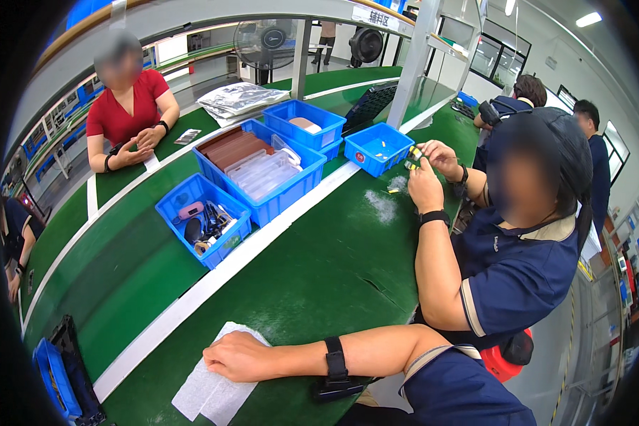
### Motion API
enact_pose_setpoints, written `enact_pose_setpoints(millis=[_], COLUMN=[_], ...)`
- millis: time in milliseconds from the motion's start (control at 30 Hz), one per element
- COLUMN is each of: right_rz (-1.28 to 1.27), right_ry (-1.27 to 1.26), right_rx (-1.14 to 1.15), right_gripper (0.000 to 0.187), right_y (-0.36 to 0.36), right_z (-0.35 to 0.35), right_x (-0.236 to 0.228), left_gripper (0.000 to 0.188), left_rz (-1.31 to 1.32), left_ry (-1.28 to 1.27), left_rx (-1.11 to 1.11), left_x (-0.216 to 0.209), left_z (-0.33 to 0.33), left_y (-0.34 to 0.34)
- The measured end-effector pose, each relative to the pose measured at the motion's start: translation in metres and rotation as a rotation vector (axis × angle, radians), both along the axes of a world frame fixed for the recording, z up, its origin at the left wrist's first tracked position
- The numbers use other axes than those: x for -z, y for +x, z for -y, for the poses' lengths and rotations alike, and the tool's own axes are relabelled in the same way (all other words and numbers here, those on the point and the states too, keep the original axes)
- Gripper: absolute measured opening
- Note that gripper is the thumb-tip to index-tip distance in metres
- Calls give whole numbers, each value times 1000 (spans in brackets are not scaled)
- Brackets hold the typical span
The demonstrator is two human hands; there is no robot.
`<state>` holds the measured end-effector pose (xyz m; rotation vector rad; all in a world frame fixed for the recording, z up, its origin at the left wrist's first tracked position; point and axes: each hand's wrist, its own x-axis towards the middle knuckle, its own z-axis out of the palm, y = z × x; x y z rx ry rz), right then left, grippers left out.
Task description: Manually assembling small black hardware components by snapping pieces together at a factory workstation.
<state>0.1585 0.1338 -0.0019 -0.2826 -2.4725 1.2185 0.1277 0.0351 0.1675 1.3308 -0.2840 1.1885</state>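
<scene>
Rested the right hand (238, 356) on the white cloth (213, 396), upon the green table (284, 284). Held fingers (217, 361) curled and pressed together; could not tell whether pinching the cloth.

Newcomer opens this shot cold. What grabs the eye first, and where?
Probably the cluster of blue bins mid-frame on the green table, the biggest packed with brown panels and clear plastic cases. Next, likely the red shirt at upper left. Low in the picture, the wearer's curled right hand rests on a white cloth.
</scene>
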Motion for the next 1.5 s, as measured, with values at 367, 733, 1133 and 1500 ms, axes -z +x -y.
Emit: enact_pose_setpoints(millis=[367,733,1133,1500], right_rz=[-19,-41,-60,-34], right_ry=[47,33,54,80], right_rx=[-17,-15,-3,-29], right_gripper=[8,9,8,12], right_y=[-1,-1,1,0], right_z=[0,1,1,-4], right_x=[4,5,5,6], left_gripper=[30,34,36,31], left_rz=[-7,-34,-62,-154], left_ry=[3,-7,26,42], left_rx=[23,7,19,-102], left_x=[2,1,1,-9], left_z=[-1,-2,-5,5], left_y=[2,2,3,-17])
